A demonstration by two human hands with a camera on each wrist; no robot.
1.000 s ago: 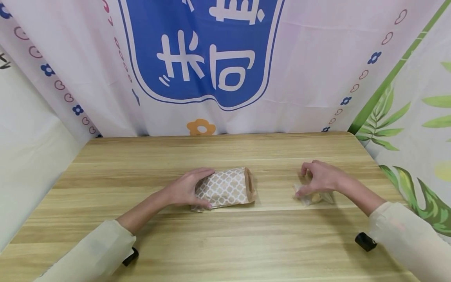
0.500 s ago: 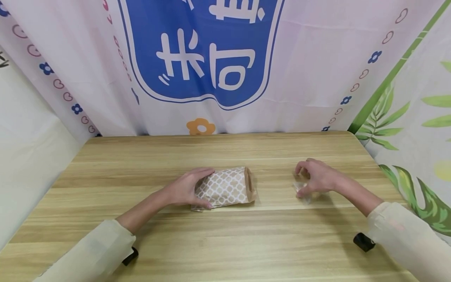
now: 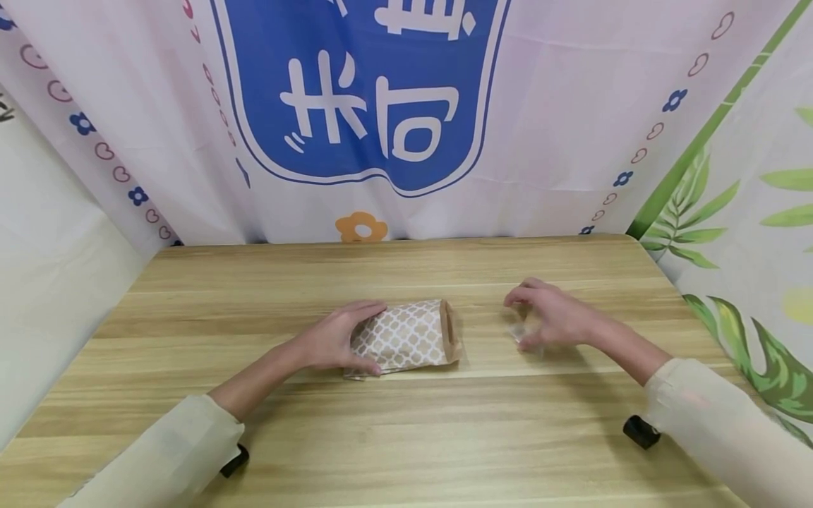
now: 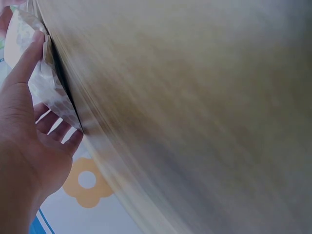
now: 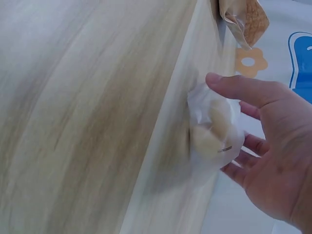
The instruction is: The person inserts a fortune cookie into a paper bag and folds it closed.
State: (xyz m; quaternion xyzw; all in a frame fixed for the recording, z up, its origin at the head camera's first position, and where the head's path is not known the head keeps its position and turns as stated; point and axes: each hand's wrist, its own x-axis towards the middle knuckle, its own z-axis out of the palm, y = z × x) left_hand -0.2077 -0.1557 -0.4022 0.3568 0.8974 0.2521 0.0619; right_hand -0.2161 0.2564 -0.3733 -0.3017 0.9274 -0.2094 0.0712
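Note:
A paper bag (image 3: 403, 335) with a tan-and-white lattice print lies on its side on the table, its brown-lined mouth facing right. My left hand (image 3: 336, 340) holds the bag's left end, thumb on the near side and fingers on the far side. To the right of the bag, my right hand (image 3: 554, 315) grips a small clear plastic packet (image 5: 214, 129) between thumb and fingers. Pale yellow pieces, whose kind I cannot tell, show inside the packet in the right wrist view. In the head view the hand hides most of this packet.
The wood-grain table (image 3: 406, 437) reaches back to a printed curtain (image 3: 540, 141) with a blue sign and an orange flower. A leaf-patterned cloth (image 3: 762, 282) hangs at the right. Black devices (image 3: 641, 432) sit at both wrists.
My right hand has closed on the packet and moved left with it, nearer to the bag's mouth. The left hand and the bag have stayed in place.

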